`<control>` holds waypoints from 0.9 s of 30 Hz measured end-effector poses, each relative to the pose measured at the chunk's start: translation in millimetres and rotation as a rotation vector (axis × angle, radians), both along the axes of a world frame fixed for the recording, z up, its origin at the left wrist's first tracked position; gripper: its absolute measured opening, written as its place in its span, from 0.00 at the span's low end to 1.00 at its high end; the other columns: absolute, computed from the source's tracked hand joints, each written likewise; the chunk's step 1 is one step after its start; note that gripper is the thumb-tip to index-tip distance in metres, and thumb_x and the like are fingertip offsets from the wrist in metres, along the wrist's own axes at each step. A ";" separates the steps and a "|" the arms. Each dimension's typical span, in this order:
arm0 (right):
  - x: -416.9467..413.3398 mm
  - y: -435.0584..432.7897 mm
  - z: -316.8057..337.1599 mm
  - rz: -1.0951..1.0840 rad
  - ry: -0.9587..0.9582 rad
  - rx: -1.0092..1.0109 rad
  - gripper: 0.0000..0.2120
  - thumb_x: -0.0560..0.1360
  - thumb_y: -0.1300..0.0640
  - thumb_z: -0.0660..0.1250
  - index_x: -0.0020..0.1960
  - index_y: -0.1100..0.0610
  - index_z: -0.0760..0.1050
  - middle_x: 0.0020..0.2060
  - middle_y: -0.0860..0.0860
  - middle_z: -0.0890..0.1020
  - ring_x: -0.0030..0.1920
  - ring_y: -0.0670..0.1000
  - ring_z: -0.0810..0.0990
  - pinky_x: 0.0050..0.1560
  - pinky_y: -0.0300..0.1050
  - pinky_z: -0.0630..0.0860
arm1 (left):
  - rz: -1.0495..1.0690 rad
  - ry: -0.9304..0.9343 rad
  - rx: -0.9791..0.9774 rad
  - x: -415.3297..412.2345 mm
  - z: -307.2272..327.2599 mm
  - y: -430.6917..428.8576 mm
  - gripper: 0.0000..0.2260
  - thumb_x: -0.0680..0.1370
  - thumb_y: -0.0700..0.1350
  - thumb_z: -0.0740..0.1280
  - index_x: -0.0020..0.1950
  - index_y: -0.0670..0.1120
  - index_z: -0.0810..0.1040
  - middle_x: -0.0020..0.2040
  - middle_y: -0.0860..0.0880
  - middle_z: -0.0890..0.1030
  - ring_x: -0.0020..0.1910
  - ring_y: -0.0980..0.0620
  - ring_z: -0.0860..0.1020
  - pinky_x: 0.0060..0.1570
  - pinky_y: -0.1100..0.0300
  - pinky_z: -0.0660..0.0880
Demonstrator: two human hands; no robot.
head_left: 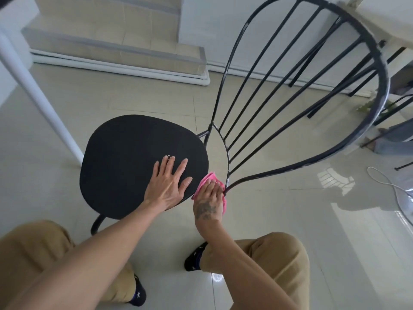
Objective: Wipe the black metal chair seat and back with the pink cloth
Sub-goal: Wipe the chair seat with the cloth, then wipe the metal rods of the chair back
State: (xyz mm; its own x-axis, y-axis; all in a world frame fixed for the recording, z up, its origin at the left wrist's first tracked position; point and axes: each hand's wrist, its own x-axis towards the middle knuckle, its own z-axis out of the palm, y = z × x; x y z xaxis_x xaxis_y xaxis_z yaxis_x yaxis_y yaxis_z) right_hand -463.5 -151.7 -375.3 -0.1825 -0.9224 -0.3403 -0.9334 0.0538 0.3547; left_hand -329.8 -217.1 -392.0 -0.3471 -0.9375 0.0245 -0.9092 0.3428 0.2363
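Note:
The black metal chair stands on a pale tiled floor, its round black seat [131, 153] at centre left and its hooped back of thin black bars [297, 86] rising to the right. My left hand [166, 184] lies flat on the seat's near right part with fingers spread. My right hand [211, 198] grips the pink cloth [206, 177] around the lower end of the back frame, where it joins the seat's right edge. Most of the cloth is hidden under that hand.
A white pole [40, 101] slants down at the left of the seat. Tiled steps [116, 41] rise at the back left. Other dark chair legs [335, 70] stand behind the chair back. A white cable [393, 186] lies on the floor at right. My knees are below.

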 end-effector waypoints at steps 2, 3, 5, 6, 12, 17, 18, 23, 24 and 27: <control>-3.6 -14.5 3.1 0.002 0.054 0.003 0.40 0.75 0.58 0.70 0.77 0.71 0.52 0.64 0.67 0.72 0.62 0.65 0.76 0.68 0.61 0.71 | -0.005 -0.001 -0.003 0.0 -1.2 0.0 0.30 0.82 0.63 0.43 0.81 0.51 0.55 0.78 0.36 0.64 0.78 0.35 0.59 0.76 0.37 0.57; -5.1 -21.0 5.4 0.006 0.087 -0.006 0.39 0.74 0.57 0.71 0.75 0.70 0.55 0.58 0.63 0.75 0.54 0.62 0.80 0.60 0.61 0.76 | -0.006 -0.005 -0.008 -0.7 -1.9 -0.4 0.30 0.82 0.63 0.43 0.81 0.51 0.55 0.78 0.36 0.64 0.78 0.35 0.59 0.76 0.37 0.57; -6.3 -30.2 7.4 0.010 0.112 0.010 0.37 0.73 0.57 0.73 0.74 0.70 0.58 0.56 0.62 0.78 0.51 0.62 0.82 0.55 0.61 0.79 | 0.001 -0.001 -0.013 -0.4 -2.8 -2.4 0.30 0.82 0.63 0.43 0.81 0.51 0.55 0.77 0.36 0.64 0.78 0.35 0.59 0.76 0.37 0.57; -6.3 -30.9 7.6 0.012 0.107 0.023 0.37 0.72 0.58 0.73 0.73 0.70 0.59 0.56 0.62 0.78 0.53 0.63 0.81 0.55 0.61 0.79 | 0.000 0.005 -0.006 0.5 -3.4 -1.8 0.30 0.82 0.63 0.43 0.81 0.51 0.55 0.77 0.36 0.64 0.78 0.35 0.59 0.76 0.37 0.57; -9.4 -3.0 2.8 0.034 -0.040 -0.066 0.42 0.76 0.64 0.70 0.78 0.72 0.45 0.75 0.70 0.60 0.75 0.68 0.62 0.78 0.59 0.58 | 0.008 0.009 0.006 -0.1 -1.3 -1.8 0.30 0.82 0.63 0.41 0.81 0.52 0.52 0.78 0.38 0.63 0.79 0.37 0.57 0.77 0.38 0.56; -10.3 27.8 -3.5 -0.013 -0.612 -0.286 0.32 0.78 0.68 0.63 0.80 0.61 0.57 0.78 0.59 0.63 0.78 0.61 0.60 0.79 0.56 0.54 | -0.006 0.049 0.016 1.6 -0.9 0.1 0.29 0.82 0.63 0.42 0.81 0.53 0.52 0.79 0.38 0.63 0.80 0.38 0.56 0.77 0.38 0.55; -7.3 34.1 0.1 -0.159 -0.827 -0.351 0.25 0.77 0.69 0.63 0.74 0.58 0.69 0.69 0.57 0.76 0.70 0.60 0.74 0.70 0.56 0.72 | -0.010 0.073 0.022 2.1 -0.5 0.5 0.30 0.82 0.63 0.43 0.82 0.53 0.52 0.79 0.38 0.62 0.80 0.38 0.56 0.78 0.38 0.54; 9.5 58.8 3.9 -1.412 -2.113 -0.564 0.08 0.82 0.63 0.60 0.59 0.58 0.75 0.48 0.57 0.81 0.46 0.53 0.80 0.46 0.47 0.76 | 0.021 0.214 0.081 -0.9 5.6 -4.4 0.30 0.82 0.62 0.47 0.82 0.53 0.51 0.78 0.41 0.64 0.80 0.39 0.56 0.77 0.39 0.53; 7.0 57.2 1.6 -1.591 -2.358 -0.651 0.09 0.83 0.62 0.59 0.61 0.58 0.73 0.51 0.58 0.81 0.49 0.54 0.80 0.49 0.50 0.76 | -0.003 0.214 0.074 -5.2 7.8 -4.8 0.30 0.82 0.62 0.47 0.82 0.53 0.51 0.78 0.41 0.65 0.80 0.39 0.56 0.77 0.39 0.53; 0.4 43.6 1.1 -1.764 -2.754 -0.733 0.14 0.84 0.54 0.54 0.64 0.58 0.73 0.61 0.60 0.78 0.61 0.59 0.77 0.61 0.59 0.72 | -0.101 0.218 0.073 -24.7 12.1 -6.4 0.30 0.81 0.62 0.44 0.82 0.54 0.52 0.78 0.42 0.66 0.80 0.40 0.56 0.78 0.41 0.53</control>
